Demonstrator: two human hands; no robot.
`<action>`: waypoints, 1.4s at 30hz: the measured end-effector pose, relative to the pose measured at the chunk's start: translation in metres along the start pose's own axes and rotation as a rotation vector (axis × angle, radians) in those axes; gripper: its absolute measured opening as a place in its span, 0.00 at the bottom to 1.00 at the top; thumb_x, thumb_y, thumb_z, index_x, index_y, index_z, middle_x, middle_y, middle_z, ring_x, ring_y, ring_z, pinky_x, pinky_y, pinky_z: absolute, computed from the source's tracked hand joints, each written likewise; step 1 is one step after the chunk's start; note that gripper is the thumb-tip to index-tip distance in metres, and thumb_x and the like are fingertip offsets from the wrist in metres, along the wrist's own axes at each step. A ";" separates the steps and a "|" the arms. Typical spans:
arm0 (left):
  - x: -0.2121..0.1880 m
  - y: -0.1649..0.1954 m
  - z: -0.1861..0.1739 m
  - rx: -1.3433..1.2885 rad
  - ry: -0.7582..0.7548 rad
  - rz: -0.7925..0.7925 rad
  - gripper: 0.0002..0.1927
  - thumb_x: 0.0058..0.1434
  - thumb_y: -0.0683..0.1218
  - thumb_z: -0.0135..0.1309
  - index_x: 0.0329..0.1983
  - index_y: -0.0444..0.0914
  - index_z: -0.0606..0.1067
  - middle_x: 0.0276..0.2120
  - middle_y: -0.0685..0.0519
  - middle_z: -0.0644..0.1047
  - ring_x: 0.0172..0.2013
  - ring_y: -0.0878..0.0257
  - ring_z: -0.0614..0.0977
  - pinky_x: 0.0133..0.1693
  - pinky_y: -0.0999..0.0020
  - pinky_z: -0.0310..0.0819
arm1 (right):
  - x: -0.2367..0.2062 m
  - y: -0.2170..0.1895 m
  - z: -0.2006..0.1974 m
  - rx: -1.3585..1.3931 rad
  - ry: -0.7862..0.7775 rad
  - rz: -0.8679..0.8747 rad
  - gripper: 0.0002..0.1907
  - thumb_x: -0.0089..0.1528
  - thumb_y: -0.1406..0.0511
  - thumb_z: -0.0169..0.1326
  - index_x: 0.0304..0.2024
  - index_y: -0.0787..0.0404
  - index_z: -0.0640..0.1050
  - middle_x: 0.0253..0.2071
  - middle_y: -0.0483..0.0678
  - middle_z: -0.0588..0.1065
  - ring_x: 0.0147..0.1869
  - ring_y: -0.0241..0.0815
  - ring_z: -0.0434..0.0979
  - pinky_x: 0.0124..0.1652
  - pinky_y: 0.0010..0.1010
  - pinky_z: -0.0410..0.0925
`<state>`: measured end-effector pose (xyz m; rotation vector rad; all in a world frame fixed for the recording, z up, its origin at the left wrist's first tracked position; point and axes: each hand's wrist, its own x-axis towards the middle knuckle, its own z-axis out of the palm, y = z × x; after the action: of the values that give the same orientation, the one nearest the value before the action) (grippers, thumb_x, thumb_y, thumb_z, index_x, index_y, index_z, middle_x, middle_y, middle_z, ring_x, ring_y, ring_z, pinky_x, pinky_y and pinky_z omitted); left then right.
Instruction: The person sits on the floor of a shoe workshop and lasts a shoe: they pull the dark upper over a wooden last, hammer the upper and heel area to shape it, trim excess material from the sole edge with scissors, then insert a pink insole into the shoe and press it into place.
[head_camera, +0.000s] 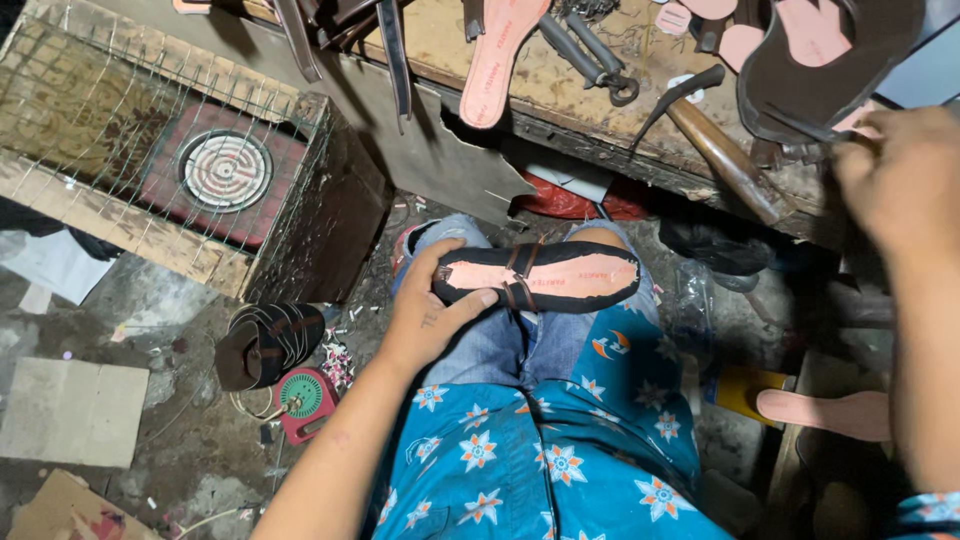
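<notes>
Two hands are in view, the left hand (432, 305) and the right hand (893, 180). There is one hammer (722, 150), one pair of pliers (592, 55) and one round heater coil (225, 170). I count three separate pink insoles: one (497, 58) on the bench, one (830, 412) at lower right, one (812, 28) at top right.

A pink sole (540, 276) edged and strapped in black lies across your blue jeans (500, 345); your turquoise shirt (540, 460) carries white-and-orange flowers, beside a red coil heater (225, 170).
</notes>
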<state>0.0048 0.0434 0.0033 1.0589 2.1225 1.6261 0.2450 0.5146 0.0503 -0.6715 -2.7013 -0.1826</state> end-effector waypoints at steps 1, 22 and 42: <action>0.000 -0.001 -0.002 0.096 -0.015 0.100 0.36 0.52 0.43 0.72 0.62 0.36 0.69 0.53 0.44 0.74 0.56 0.56 0.75 0.59 0.65 0.66 | 0.001 -0.014 0.000 0.053 0.000 -0.027 0.15 0.68 0.61 0.62 0.52 0.64 0.79 0.49 0.57 0.76 0.54 0.55 0.75 0.57 0.40 0.70; 0.000 -0.033 0.031 -0.385 0.187 -0.167 0.19 0.63 0.42 0.57 0.57 0.34 0.71 0.45 0.52 0.75 0.47 0.65 0.76 0.52 0.70 0.70 | -0.080 -0.223 -0.060 1.077 -0.599 0.475 0.33 0.62 0.65 0.50 0.72 0.55 0.63 0.38 0.48 0.78 0.36 0.38 0.77 0.40 0.30 0.70; -0.006 -0.027 0.028 -0.226 0.215 -0.081 0.18 0.62 0.42 0.57 0.54 0.33 0.72 0.48 0.47 0.75 0.49 0.59 0.78 0.54 0.67 0.70 | -0.089 -0.267 -0.064 0.765 -0.462 0.130 0.30 0.64 0.58 0.47 0.68 0.61 0.67 0.42 0.61 0.78 0.45 0.57 0.80 0.45 0.42 0.71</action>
<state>0.0158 0.0567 -0.0325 0.7492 2.0151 1.9592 0.2109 0.2290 0.0665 -0.6838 -2.7818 1.0995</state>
